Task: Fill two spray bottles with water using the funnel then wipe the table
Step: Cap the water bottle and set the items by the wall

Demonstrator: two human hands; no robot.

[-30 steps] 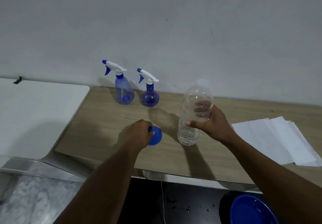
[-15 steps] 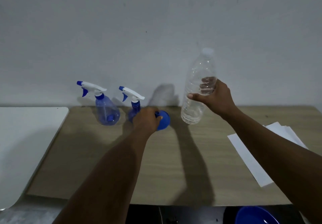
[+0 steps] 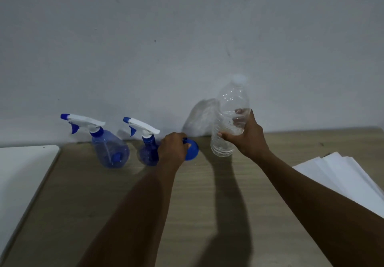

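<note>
We see 2 bare arms reaching forward over a wooden table (image 3: pixel 207 214) that runs back to a pale wall (image 3: pixel 187 38). The left hand (image 3: pixel 173 149) is curled closed around the blue funnel (image 3: pixel 192 151), gripping it at its narrow end so that the wide round mouth faces right; whether the funnel rests on the table or is raised just off it we cannot tell. The right hand (image 3: pixel 248 137) is wrapped around the middle of a clear plastic water bottle (image 3: pixel 230 117), thumb across the front and fingers visible through the plastic on the far side. We see the bottle held nearly upright, tilted slightly, with its white cap on and its base lifted above the tabletop; its shadow falls on the wall just to its left. Water shows inside it, though how full it is we cannot judge. At the back of the table, near the wall, stand 2 blue translucent spray bottles with white trigger heads and blue nozzles pointing left: the taller spray bottle (image 3: pixel 110 150) on the left and the rounder spray bottle (image 3: pixel 147 154) beside it, the 2 near each other but apart. The left hand sits just right of the rounder one and partly covers it. A fanned stack of white paper sheets (image 3: pixel 342 175) lies on the right of the table, well apart from the bottles. A white surface (image 3: pixel 22 173) adjoins the table's left edge.
</note>
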